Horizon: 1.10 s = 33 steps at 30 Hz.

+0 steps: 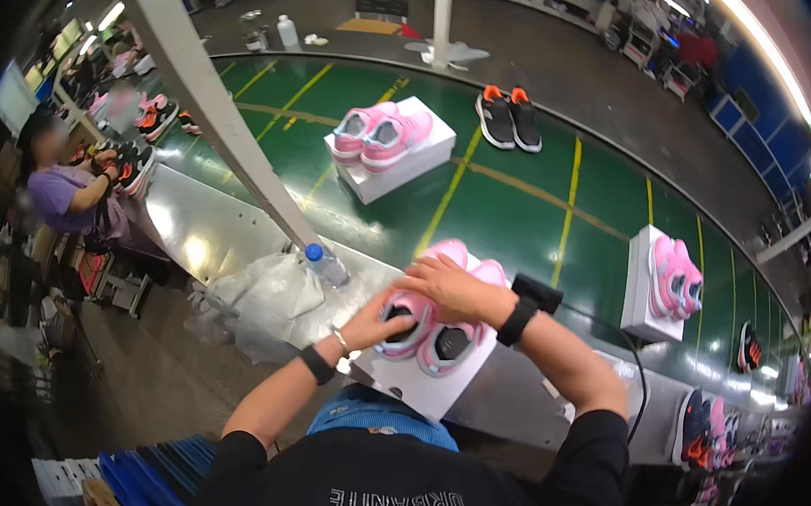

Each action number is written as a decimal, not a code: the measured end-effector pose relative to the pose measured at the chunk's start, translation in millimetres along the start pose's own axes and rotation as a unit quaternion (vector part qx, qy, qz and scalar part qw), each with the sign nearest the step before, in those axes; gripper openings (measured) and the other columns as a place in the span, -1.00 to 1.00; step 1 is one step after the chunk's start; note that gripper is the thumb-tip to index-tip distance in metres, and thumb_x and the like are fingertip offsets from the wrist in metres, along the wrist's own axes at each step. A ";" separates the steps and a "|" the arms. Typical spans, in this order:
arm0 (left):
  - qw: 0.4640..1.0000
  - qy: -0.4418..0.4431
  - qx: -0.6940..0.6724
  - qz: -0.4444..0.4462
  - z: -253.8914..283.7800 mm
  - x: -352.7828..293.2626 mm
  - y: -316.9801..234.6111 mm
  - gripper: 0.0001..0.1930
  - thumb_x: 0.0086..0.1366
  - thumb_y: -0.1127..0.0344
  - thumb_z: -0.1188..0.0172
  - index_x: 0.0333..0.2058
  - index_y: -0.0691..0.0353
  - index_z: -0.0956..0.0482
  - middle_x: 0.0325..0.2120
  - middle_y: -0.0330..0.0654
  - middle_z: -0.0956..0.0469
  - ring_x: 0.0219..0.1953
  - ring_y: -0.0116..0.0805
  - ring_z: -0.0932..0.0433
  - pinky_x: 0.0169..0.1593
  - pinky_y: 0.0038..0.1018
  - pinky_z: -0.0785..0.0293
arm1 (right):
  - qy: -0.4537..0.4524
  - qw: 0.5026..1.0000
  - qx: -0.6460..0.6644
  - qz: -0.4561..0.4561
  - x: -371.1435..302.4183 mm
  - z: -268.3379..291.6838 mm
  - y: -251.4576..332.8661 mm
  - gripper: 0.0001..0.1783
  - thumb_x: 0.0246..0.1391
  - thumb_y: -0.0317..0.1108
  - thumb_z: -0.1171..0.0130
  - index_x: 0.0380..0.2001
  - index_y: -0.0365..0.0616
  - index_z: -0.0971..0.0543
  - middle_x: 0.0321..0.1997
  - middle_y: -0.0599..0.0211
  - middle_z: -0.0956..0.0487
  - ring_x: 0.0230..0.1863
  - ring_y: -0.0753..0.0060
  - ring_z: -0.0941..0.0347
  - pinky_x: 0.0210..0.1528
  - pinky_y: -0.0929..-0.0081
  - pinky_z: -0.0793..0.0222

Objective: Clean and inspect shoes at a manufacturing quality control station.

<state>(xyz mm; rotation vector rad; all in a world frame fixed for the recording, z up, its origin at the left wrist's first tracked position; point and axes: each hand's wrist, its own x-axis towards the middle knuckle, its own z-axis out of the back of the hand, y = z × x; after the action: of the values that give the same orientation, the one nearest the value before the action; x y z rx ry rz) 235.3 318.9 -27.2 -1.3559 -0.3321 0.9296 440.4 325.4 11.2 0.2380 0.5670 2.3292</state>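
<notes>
In front of me a pair of pink shoes (pixel 450 346) with dark insoles stands on a white shoe box (pixel 415 387), toes pointing away. My left hand (pixel 369 324) closes on the left shoe (pixel 402 347) of the pair, thumb at its opening. Across the upper part of that same shoe lies my right hand (pixel 450 289), palm down, fingers stretched out to the left. The fingertips of both hands come close together at the shoe's left side, where they blur a little. The right hand covers the middle of the pair.
Pink shoes (pixel 381 139) on a box sit far left on the green belt (pixel 512 204); another boxed pink pair (pixel 674 279) is at right. Black-orange shoes (pixel 509 119) stand beyond. A capped bottle (pixel 327 264) and plastic bags (pixel 266 290) lie beside a slanted post (pixel 218 108). A person (pixel 62 187) works at left.
</notes>
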 end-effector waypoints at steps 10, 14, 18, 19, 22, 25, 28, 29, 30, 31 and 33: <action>0.953 0.071 -0.220 0.194 0.5 8.1 -9.5 -0.28 0.24 -0.25 0.30 0.14 0.25 -0.16 0.11 -0.14 -0.22 0.11 -0.37 -0.23 0.14 -0.47 -0.16 | -0.525 0.484 0.521 -0.467 -154.7 -149.3 30.6 -0.77 0.13 -0.14 0.05 -0.21 0.01 -0.38 -0.42 0.59 -0.32 -0.41 0.76 -0.20 -0.42 0.69 -0.17; 0.920 0.118 -0.300 0.221 -32.8 19.4 46.8 -0.25 0.21 -0.31 0.40 0.11 0.20 -0.20 0.04 -0.16 -0.33 0.07 -0.42 -0.31 0.13 -0.49 -0.20 | -0.527 0.386 0.667 -0.357 -113.3 -233.0 46.2 -0.41 0.13 0.01 0.12 0.14 -0.07 -0.16 0.11 0.34 -0.30 0.13 0.41 -0.20 0.13 0.38 -0.12; 0.916 0.111 -0.346 0.172 -22.7 -26.5 31.8 -0.30 0.26 -0.23 0.44 0.12 0.23 -0.18 0.06 -0.12 -0.29 0.09 -0.39 -0.27 0.17 -0.49 -0.13 | -0.536 0.389 0.684 -0.306 -106.4 -206.0 87.1 -0.49 0.13 -0.04 0.12 0.07 -0.09 -0.25 0.01 0.36 -0.38 0.00 0.42 -0.32 0.03 0.46 -0.23; 0.917 0.110 -0.356 0.146 -23.4 -36.5 38.5 -0.32 0.28 -0.21 0.44 0.12 0.24 -0.16 0.07 -0.13 -0.27 0.10 -0.40 -0.25 0.17 -0.50 -0.12 | -0.535 0.406 0.675 -0.307 -104.6 -184.6 106.2 -0.51 0.14 -0.05 0.13 0.04 -0.11 -0.28 -0.03 0.34 -0.40 -0.04 0.42 -0.35 -0.01 0.46 -0.27; 0.911 0.143 -0.374 0.095 -13.0 -70.6 -0.1 -0.37 0.31 -0.14 0.38 0.14 0.25 -0.13 0.10 -0.15 -0.21 0.13 -0.40 -0.18 0.20 -0.49 -0.06 | -0.481 0.503 0.680 -0.232 -128.0 -151.3 141.0 -0.62 0.13 -0.09 0.13 -0.10 -0.08 -0.37 -0.22 0.36 -0.48 -0.23 0.48 -0.45 -0.21 0.51 -0.40; 0.926 0.093 -0.360 -0.062 1.6 -83.8 -7.5 -0.38 0.31 -0.08 0.29 0.17 0.28 -0.04 0.17 -0.08 -0.06 0.22 -0.28 -0.01 0.25 -0.42 0.10 | -0.539 0.335 0.670 -0.385 -99.1 -92.0 193.6 -0.56 -0.02 -0.28 -0.15 -0.03 -0.04 -0.36 -0.42 0.44 -0.41 -0.38 0.59 -0.26 -0.37 0.57 -0.23; 0.965 0.089 -0.174 -0.175 20.8 -100.5 46.2 -0.29 0.27 -0.15 0.28 0.18 0.31 0.06 0.19 0.09 0.06 0.26 -0.11 0.13 0.26 -0.36 0.20 | -0.523 0.348 0.681 -0.375 -87.2 -75.5 235.3 -0.58 0.08 -0.22 0.00 0.01 -0.10 -0.32 -0.13 0.28 -0.36 -0.09 0.35 -0.24 -0.04 0.36 -0.14; 0.955 0.097 -0.179 -0.216 45.6 -117.0 42.3 -0.23 0.25 -0.20 0.28 0.19 0.35 0.13 0.18 0.16 0.11 0.26 -0.04 0.18 0.27 -0.34 0.24 | -0.524 0.348 0.682 -0.372 -79.9 -77.5 252.4 -0.58 0.11 -0.20 0.05 0.02 -0.12 -0.31 -0.03 0.23 -0.35 0.01 0.27 -0.23 0.07 0.29 -0.11; 0.944 0.098 -0.184 -0.256 76.0 -135.1 36.5 -0.17 0.23 -0.24 0.29 0.19 0.38 0.20 0.18 0.23 0.15 0.26 0.02 0.22 0.27 -0.32 0.27 | -0.521 0.350 0.686 -0.369 -64.6 -82.6 269.9 -0.57 0.14 -0.18 0.10 0.03 -0.15 -0.29 0.07 0.18 -0.33 0.10 0.19 -0.22 0.18 0.22 -0.08; 0.961 0.068 -0.186 -0.193 114.4 -163.4 28.9 -0.13 0.22 -0.27 0.31 0.18 0.43 0.24 0.18 0.25 0.18 0.26 0.02 0.23 0.27 -0.32 0.27 | -0.512 0.442 0.626 -0.388 -41.3 -104.9 267.1 -0.54 0.18 -0.12 0.20 0.07 -0.13 -0.24 0.11 0.23 -0.29 0.14 0.25 -0.18 0.20 0.27 -0.03; 0.972 0.037 -0.191 -0.134 163.2 -198.2 37.0 -0.08 0.21 -0.29 0.37 0.16 0.53 0.30 0.19 0.26 0.22 0.27 0.03 0.25 0.27 -0.32 0.28 | -0.599 0.180 0.640 -0.446 42.4 -82.2 290.9 -0.54 0.23 -0.12 0.30 0.11 -0.12 -0.19 0.15 0.30 -0.24 0.19 0.34 -0.08 0.26 0.38 0.10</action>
<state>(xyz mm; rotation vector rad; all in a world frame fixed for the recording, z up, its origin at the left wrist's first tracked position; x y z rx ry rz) -13.8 283.6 36.0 -1.6424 -0.6441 0.6048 206.6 139.2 73.3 1.6385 1.0556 -0.4595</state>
